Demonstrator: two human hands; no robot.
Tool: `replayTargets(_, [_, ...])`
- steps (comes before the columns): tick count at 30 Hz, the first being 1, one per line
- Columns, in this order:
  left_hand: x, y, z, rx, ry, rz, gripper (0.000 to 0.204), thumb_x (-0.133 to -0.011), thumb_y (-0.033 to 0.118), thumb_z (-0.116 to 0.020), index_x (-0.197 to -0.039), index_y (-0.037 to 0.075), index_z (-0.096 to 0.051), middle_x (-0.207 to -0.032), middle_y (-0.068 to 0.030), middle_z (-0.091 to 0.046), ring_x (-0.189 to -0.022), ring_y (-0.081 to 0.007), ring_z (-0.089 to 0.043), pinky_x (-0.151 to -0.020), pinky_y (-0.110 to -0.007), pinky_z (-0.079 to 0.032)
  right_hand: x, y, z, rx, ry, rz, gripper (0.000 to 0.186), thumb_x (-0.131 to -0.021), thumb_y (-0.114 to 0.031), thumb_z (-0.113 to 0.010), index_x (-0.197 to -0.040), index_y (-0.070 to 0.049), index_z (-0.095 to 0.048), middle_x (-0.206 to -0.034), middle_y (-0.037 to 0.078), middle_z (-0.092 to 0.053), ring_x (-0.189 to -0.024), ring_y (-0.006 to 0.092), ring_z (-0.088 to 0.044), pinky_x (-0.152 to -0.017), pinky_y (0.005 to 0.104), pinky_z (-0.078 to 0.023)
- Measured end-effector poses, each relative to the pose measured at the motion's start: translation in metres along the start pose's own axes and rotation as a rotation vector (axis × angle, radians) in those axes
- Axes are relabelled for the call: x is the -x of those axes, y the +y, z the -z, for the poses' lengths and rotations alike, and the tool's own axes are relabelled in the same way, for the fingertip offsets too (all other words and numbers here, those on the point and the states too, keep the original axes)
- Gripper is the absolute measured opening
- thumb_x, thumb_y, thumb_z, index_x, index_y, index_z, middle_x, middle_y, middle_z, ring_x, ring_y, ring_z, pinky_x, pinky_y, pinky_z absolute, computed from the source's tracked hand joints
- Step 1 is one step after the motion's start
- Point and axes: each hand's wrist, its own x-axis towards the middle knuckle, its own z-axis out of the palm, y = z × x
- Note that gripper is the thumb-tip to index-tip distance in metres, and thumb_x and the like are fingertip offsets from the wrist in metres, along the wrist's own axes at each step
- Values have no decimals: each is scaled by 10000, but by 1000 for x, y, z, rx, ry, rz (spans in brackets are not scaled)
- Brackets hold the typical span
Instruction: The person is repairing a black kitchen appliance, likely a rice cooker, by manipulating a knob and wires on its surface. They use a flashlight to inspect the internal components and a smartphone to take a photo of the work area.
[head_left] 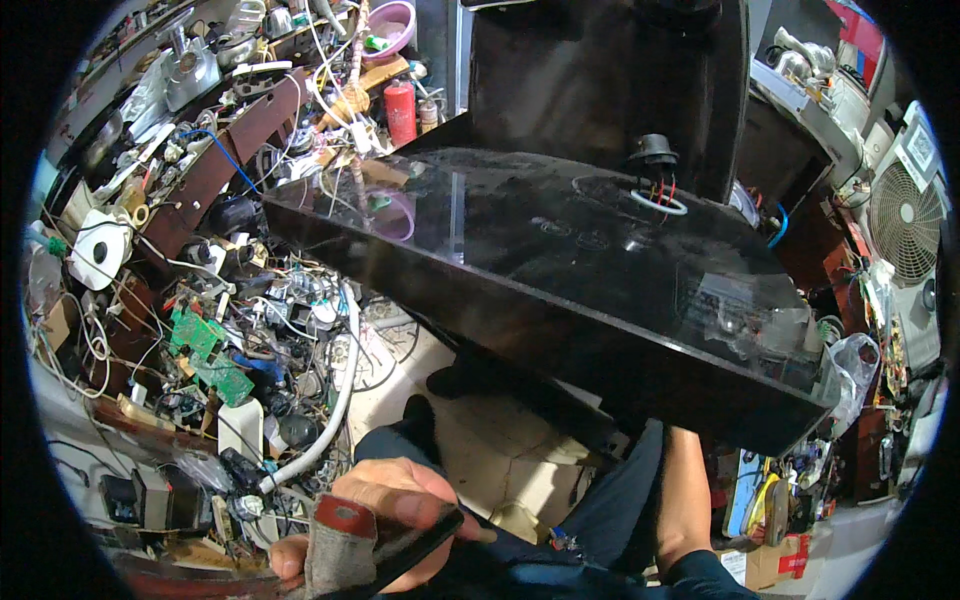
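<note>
A large black glossy box-shaped panel (600, 340) spans the middle, tilted, with dust and smudges on its top face. On it sit a black round cap-like part (655, 152) with red wires and a white ring (658, 203). My left hand (405, 495) is closed around a dark bar and a grey, cloth-like piece (340, 560) with a red-brown end; its exact kind is unclear. This hand is below the panel's front edge, apart from it. My right forearm (685, 490) reaches up to the panel's near right part, where my right hand is hidden behind it.
Heaps of cables and loose parts crowd the left, with green circuit boards (205, 350) and a white hose (340, 400). A dark upright panel (600, 90) stands behind. At right are a round fan grille (907, 215) and a clear plastic bag (853, 370). My legs are below.
</note>
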Motion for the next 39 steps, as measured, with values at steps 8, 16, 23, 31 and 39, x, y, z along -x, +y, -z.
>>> replayTargets(8, [16, -13, 6, 4, 15, -26, 646, -919, 519, -714, -1396, 94, -614, -1162, -138, -713, -819, -239, -688, -697, -424, -580, -24, 3, -19, 118, -11, 112, 455, -973, -404, -591, -1165, -8, -707, -1190, 281, -699, -1100, 441, -668, -972, 503, -529])
replayTargets(16, [32, -23, -4, -2, 151, -10, 660, -911, 538, -715, -1381, 84, -616, -1163, -139, -714, -839, -241, -687, -723, -420, -576, -21, 68, -45, 257, 153, 227, 512, -977, -450, -592, -1210, -6, -694, -1230, 291, -683, -1127, 456, -660, -974, 513, -530])
replayTargets(23, [60, -11, -39, -155, 357, -136, 674, -903, 554, -716, -1367, 76, -618, -1164, -139, -716, -857, -242, -686, -745, -416, -573, -6, -78, 30, -140, 33, 185, 377, -907, -203, -678, -1219, 7, -668, -1107, 301, -701, -1088, 473, -655, -912, 496, -537])
replayTargets(31, [94, -15, -86, -201, 327, -41, 689, -894, 573, -718, -1351, 66, -620, -1165, -140, -717, -877, -243, -685, -772, -413, -569, 5, -96, 34, -59, -45, 153, 357, -931, -266, -659, -1146, 19, -666, -1027, 280, -715, -1022, 471, -665, -894, 539, -521])
replayTargets(39, [96, -24, -116, -244, 237, -5, 706, -886, 592, -719, -1336, 56, -622, -1166, -141, -719, -897, -245, -683, -798, -409, -565, 10, -97, 34, -170, 63, 229, 255, -920, -231, -660, -975, 16, -625, -964, 284, -691, -965, 493, -652, -836, 572, -513])
